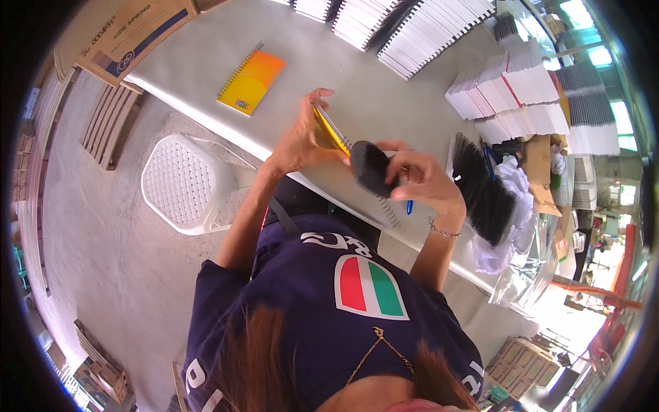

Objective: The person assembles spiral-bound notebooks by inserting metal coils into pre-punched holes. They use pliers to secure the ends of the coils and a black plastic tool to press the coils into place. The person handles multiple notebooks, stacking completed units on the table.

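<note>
My left hand [302,141] grips a small yellow notebook [333,132] by its edges, thumb on the near side and fingers on the far side. The notebook stands on edge, tilted over the table. In my right hand [427,182] is a dark, rounded block-like object [373,169], its kind not clear, pressed against the notebook's right end. A thin wire coil [388,210] shows just below that object. Beside my right fingers the blue end of a pen-like thing [410,207] sticks out. Another notebook [252,81], yellow and orange with a spiral binding, lies flat farther left.
Several stacks of spiral-bound books [436,34] line the table's [302,62] far side. At the right are white paper stacks [528,82], a heap of black coils [480,192] and crumpled plastic [504,233]. A white stool [185,182] and a cardboard box [134,41] stand left.
</note>
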### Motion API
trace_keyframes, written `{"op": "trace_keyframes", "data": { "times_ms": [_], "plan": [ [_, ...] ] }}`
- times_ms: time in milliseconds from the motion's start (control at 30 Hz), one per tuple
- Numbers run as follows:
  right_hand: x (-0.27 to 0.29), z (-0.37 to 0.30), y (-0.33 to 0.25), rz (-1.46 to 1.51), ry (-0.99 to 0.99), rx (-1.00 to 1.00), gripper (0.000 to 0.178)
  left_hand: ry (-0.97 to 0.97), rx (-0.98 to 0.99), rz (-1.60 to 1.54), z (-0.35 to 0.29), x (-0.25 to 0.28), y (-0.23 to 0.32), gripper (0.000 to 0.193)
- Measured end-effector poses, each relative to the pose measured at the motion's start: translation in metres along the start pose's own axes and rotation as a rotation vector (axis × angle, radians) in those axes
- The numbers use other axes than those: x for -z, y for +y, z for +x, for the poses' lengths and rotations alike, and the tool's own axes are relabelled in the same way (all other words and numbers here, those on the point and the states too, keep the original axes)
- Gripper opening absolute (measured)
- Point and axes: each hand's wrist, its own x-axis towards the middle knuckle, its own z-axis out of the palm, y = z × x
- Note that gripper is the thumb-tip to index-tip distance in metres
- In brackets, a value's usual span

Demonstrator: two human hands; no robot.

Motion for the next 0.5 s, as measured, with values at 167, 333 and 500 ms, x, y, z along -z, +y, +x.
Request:
{"op": "trace_keyframes", "data": {
  "times_ms": [167, 333, 500],
  "plan": [
    [0.012, 0.016, 0.015, -0.104, 0.128, -0.081, 0.032, -0.02, 0.072, -0.087, 0.005, 0.002, 0.007, 0.125],
    [0.008, 0.021, 0.013, -0.248, 0.119, -0.074, 0.03, -0.018, 0.034, -0.052, 0.009, 0.005, 0.007, 0.126],
    [0.002, 0.017, 0.007, 0.136, 0.018, 0.047, 0.038, -0.065, 0.046, -0.067, 0.003, 0.001, 0.0, 0.125]
  ]
}}
